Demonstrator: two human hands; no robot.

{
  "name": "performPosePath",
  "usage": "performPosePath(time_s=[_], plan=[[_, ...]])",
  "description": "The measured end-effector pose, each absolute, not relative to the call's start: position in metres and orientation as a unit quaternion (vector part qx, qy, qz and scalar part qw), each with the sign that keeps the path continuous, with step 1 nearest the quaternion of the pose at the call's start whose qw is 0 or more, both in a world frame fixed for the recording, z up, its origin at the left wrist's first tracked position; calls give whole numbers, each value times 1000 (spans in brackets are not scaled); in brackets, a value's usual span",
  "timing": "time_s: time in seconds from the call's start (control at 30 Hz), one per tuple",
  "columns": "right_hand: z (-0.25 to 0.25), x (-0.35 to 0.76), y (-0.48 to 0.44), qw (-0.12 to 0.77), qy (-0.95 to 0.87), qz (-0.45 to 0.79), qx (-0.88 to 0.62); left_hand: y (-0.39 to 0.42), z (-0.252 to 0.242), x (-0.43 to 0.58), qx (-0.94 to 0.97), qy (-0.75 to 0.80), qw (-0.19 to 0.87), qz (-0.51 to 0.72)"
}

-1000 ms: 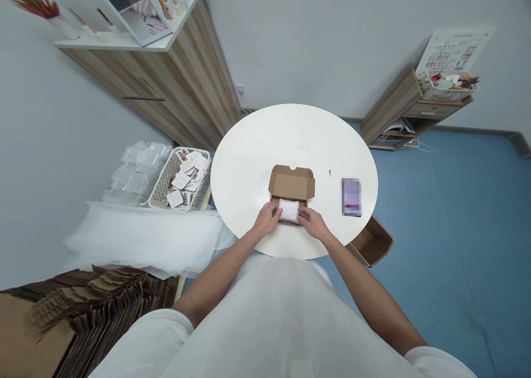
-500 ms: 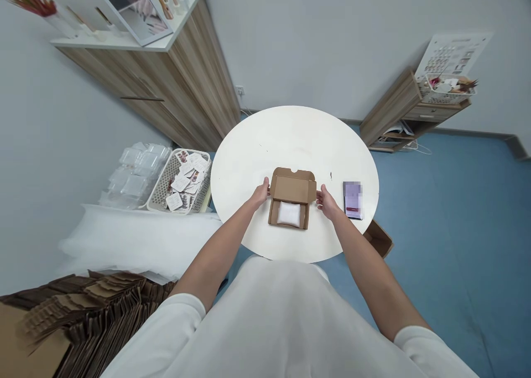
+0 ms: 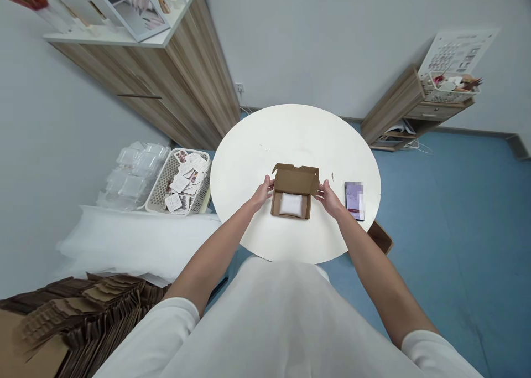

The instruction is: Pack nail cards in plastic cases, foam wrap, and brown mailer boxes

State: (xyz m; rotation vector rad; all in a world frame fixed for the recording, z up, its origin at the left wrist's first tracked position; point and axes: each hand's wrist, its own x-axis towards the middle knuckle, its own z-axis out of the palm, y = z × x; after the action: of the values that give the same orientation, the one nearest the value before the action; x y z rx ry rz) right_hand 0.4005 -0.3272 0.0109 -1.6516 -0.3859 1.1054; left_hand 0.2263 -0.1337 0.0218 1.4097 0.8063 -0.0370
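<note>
A small brown cardboard box (image 3: 274, 207) stands on the white round table (image 3: 249, 140) with its lid (image 3: 296, 180) raised at the far side. Inside lies a white, cushion-like packet (image 3: 291, 205). At the box's left side, my left hand (image 3: 261, 194) has its thumb up and its fingers against the cardboard near the lid. My right hand (image 3: 331, 199) grips the opposite side, its fingertips partly hidden by the lid's side flap. A phone (image 3: 354, 198) with a lit screen rests on the table, right of my right hand.
Left of the table are a white basket of cards (image 3: 182, 185), clear plastic boxes (image 3: 139, 173), white wrapping sheets (image 3: 136, 237) and a stack of folded cardboard (image 3: 108, 317). An open carton (image 3: 379, 237) sits below the table's right edge. Wooden cabinets (image 3: 199, 73) stand behind.
The lid has swung up from leaning back to a steeper angle, and its left flap now shows. The box has shifted slightly away from me, with both hands still at its sides.
</note>
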Motion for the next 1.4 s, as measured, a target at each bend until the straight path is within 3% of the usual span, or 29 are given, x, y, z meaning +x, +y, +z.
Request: performPosePath(time_s=[0.13,0.87,1.13,1.4], plan=[[14,395,-337,508,-180,475,-695,-132,23,216,659,383,646,-44],[23,355,-378,469,-173,537,-680,-152,24,170,684,307,655,-97],[1,318,-377,393,-125,403,-817,-186,-11,161,745,419,515,-64],[-14,314,-369,364,-82,402,-836,-193,-26,166,722,473,497,-87]])
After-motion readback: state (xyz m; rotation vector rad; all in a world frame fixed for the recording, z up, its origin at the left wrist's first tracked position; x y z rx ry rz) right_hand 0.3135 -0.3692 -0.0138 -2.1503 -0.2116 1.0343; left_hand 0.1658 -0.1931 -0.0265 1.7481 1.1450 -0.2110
